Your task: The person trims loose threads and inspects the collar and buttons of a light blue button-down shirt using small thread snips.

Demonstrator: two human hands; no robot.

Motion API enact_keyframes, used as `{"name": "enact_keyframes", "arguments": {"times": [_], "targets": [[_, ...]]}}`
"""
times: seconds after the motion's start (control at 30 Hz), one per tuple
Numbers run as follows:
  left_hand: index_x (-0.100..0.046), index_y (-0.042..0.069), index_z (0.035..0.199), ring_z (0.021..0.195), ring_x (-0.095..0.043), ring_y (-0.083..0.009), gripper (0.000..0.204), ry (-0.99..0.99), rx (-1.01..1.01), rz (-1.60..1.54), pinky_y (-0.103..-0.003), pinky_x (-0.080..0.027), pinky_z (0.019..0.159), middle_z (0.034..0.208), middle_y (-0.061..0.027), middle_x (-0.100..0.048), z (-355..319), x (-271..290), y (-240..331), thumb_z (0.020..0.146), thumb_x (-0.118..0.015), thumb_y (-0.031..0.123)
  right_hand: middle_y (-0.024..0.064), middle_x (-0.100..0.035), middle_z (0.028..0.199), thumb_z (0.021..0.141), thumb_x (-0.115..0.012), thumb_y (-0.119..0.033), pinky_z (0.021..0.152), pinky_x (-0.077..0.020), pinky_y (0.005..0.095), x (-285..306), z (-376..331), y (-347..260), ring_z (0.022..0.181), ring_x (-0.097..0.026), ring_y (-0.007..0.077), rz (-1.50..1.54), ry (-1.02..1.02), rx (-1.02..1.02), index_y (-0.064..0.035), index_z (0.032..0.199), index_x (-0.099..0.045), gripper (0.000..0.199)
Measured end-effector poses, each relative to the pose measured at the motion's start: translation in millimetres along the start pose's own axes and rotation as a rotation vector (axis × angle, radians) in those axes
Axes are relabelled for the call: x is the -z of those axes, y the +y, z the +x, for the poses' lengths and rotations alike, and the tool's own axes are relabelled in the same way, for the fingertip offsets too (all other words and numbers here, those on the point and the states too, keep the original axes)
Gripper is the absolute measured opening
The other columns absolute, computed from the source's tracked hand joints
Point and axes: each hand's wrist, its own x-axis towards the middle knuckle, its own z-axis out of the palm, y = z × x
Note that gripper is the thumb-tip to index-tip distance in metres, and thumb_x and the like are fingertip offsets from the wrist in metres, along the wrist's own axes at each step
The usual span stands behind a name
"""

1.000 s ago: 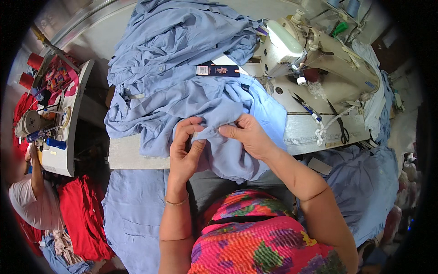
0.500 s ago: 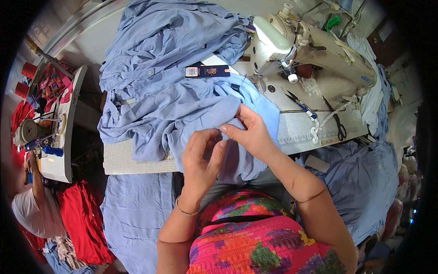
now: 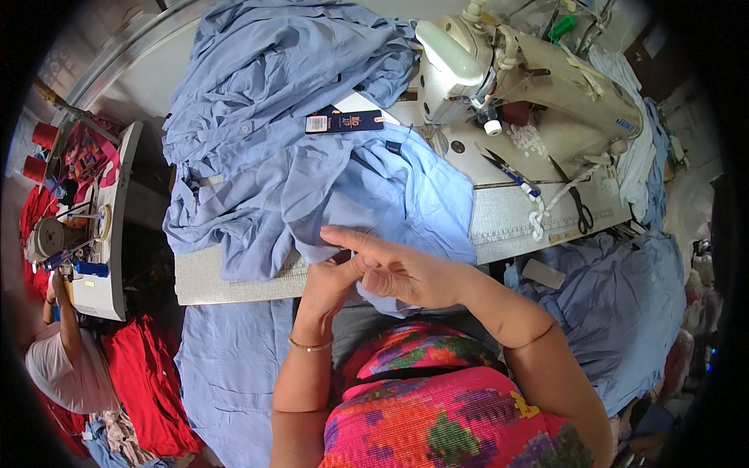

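Note:
A light blue shirt point(image 3: 257, 210) with a button and a small dark neck label point(image 3: 393, 147) lies bunched on the table's front part. A dark hang tag point(image 3: 345, 122) rests on it. At the shirt's near edge, my left hand point(image 3: 328, 285) is closed on the cloth, its fingertips largely hidden by my right hand. My right hand point(image 3: 413, 273) crosses over it from the right. Its forefinger stretches left along the cloth, with the thumb bent near my left thumb. Some cloth hangs below both hands over the table edge.
A sewing machine point(image 3: 538, 78) stands at the back right. Thread snips point(image 3: 511, 171) and black scissors point(image 3: 577, 199) lie before it. More blue garments point(image 3: 289, 54) are heaped behind, with others point(image 3: 608, 312) at lower right. Far left, another person point(image 3: 70, 363) works at a machine beside red cloth point(image 3: 144, 382).
My right hand has moved left and down, crossing over my left hand, and its forefinger has straightened. The lifted fold of the shirt has dropped. The view has shifted slightly.

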Motion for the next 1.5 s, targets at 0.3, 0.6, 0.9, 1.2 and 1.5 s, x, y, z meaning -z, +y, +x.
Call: {"name": "enact_keyframes", "arguments": {"times": [0.3, 0.6, 0.9, 1.2, 1.5], "targets": [[-0.056, 0.000, 0.116, 0.098, -0.060, -0.0161, 0.034, 0.137, -0.008, -0.316, -0.030, -0.047, 0.087, 0.108, -0.0073, -0.063, 5, -13, 9, 0.085, -0.068, 0.008, 0.0104, -0.060, 0.089, 0.085, -0.059, -0.006, 0.066, -0.0474, 0.0294, 25, -5, 4, 0.071, -0.058, 0.0191, -0.335, 0.513, 0.049, 0.0002, 0.101, -0.060, 0.016], [-0.057, 0.001, 0.114, 0.096, -0.057, -0.0134, 0.032, 0.189, -0.084, -0.189, -0.028, -0.045, 0.086, 0.107, -0.0055, -0.061, 5, -16, 4, 0.085, -0.068, 0.011, 0.0081, -0.059, 0.084, 0.084, -0.063, -0.003, 0.067, -0.0469, 0.0267, 16, 0, 7, 0.074, -0.057, 0.0155, -0.338, 0.468, 0.039, 0.0023, 0.088, -0.061, 0.007], [-0.059, 0.000, 0.109, 0.093, -0.058, -0.0119, 0.028, 0.259, -0.273, 0.198, -0.026, -0.047, 0.081, 0.102, -0.0046, -0.062, 3, -20, -4, 0.083, -0.069, 0.003, 0.0106, -0.056, 0.077, 0.079, -0.063, -0.001, 0.061, -0.0471, 0.0295, 15, 1, 8, 0.067, -0.058, 0.0237, -0.553, 0.492, 0.048, 0.0016, 0.082, -0.059, 0.006], [-0.056, 0.001, 0.116, 0.096, -0.057, -0.0130, 0.035, 0.270, -0.161, -0.128, -0.028, -0.045, 0.086, 0.107, -0.0041, -0.061, 4, -17, -1, 0.084, -0.069, 0.007, 0.0100, -0.054, 0.073, 0.074, -0.063, -0.002, 0.059, -0.0473, 0.0302, 19, 3, 17, 0.064, -0.058, 0.0231, -0.483, 0.653, 0.044, -0.0007, 0.076, -0.056, 0.007], [-0.052, 0.003, 0.122, 0.103, -0.056, -0.0152, 0.040, 0.183, -0.071, -0.312, -0.031, -0.044, 0.091, 0.113, -0.0060, -0.059, 5, -9, 1, 0.085, -0.068, 0.008, 0.0097, -0.057, 0.080, 0.078, -0.062, -0.003, 0.063, -0.0477, 0.0286, 38, -1, 19, 0.069, -0.059, 0.0195, -0.566, 0.655, -0.005, -0.0004, 0.084, -0.060, 0.007]]}}
